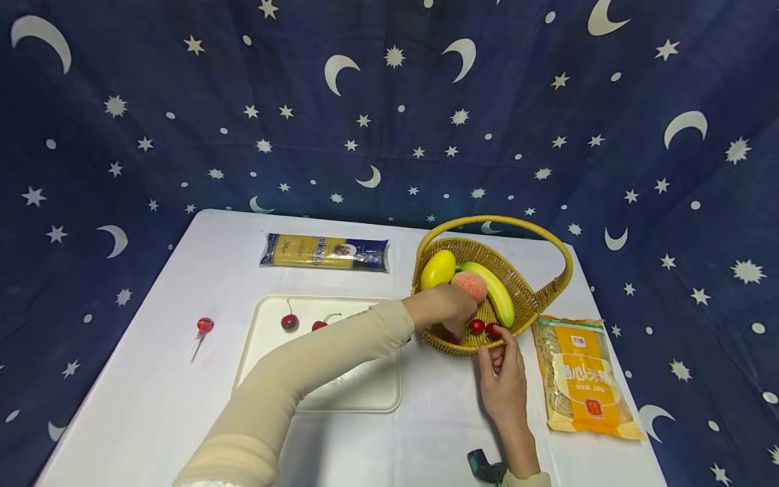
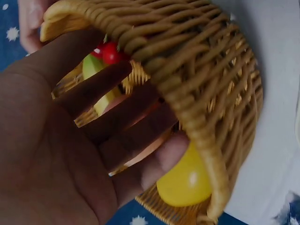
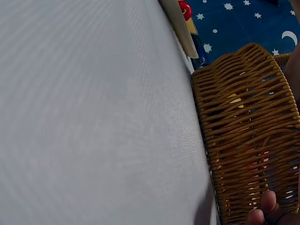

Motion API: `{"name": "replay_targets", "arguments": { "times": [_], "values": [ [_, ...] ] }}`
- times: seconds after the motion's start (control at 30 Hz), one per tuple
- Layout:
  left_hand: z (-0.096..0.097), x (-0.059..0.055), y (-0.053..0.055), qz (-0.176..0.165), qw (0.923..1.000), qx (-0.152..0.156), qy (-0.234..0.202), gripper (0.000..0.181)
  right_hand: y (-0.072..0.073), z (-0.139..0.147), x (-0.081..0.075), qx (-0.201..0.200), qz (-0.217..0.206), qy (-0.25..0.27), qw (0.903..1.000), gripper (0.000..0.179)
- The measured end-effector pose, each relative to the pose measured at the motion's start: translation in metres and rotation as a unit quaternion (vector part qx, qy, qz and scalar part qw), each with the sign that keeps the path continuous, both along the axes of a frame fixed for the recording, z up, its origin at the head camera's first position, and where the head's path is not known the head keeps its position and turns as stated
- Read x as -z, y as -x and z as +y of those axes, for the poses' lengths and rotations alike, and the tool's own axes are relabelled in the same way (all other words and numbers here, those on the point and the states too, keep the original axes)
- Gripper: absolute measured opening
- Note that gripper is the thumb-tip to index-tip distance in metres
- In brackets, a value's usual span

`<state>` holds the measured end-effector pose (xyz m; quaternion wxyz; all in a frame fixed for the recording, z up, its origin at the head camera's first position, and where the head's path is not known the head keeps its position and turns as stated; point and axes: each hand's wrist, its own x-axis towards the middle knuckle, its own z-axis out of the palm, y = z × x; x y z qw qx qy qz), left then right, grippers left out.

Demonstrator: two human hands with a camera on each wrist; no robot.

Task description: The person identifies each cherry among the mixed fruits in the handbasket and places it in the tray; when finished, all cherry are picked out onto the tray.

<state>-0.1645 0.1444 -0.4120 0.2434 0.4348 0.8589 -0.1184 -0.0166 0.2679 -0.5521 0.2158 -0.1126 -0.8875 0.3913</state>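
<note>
A brown wicker basket (image 1: 525, 287) with a tall handle stands at the right of the table. In it lie a yellow fruit (image 1: 438, 269), a banana (image 1: 500, 301), a peach (image 1: 470, 284) and red cherries (image 1: 477, 326). My left hand (image 1: 443, 308) reaches over the rim into the basket; in the left wrist view its fingers are extended and spread, their tips partly hidden by the rim. A dark red piece shows beneath that hand. My right hand (image 1: 504, 379) holds the basket's near rim, with fingertips (image 3: 268, 201) against the outer weave.
A cream tray (image 1: 389, 389) with cherries (image 1: 289, 321) lies partly under the left sleeve. Behind it is a blue-and-yellow pasta packet (image 1: 325, 252). A red lollipop (image 1: 205, 325) lies at left, an orange food bag (image 1: 587, 379) at right. A dark device (image 1: 483, 467) is by the right wrist.
</note>
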Motion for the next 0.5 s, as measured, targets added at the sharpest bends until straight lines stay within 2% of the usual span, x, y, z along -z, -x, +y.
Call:
{"name": "replay_targets", "arguments": {
  "times": [0.13,0.23,0.5],
  "values": [
    [0.006,0.003,-0.004,0.01,0.9982,-0.009,0.059,0.024,0.001,0.0,0.001,-0.004,0.005,0.0,1.0,0.047],
    [0.008,0.007,-0.007,0.021,0.9964,-0.008,0.082,0.026,0.001,-0.001,0.0,-0.007,0.007,0.0,1.0,0.047],
    [0.011,0.016,-0.004,0.01,0.9975,0.013,0.069,0.02,0.0,0.0,-0.001,-0.006,0.006,0.003,1.0,0.047]
  ]
}}
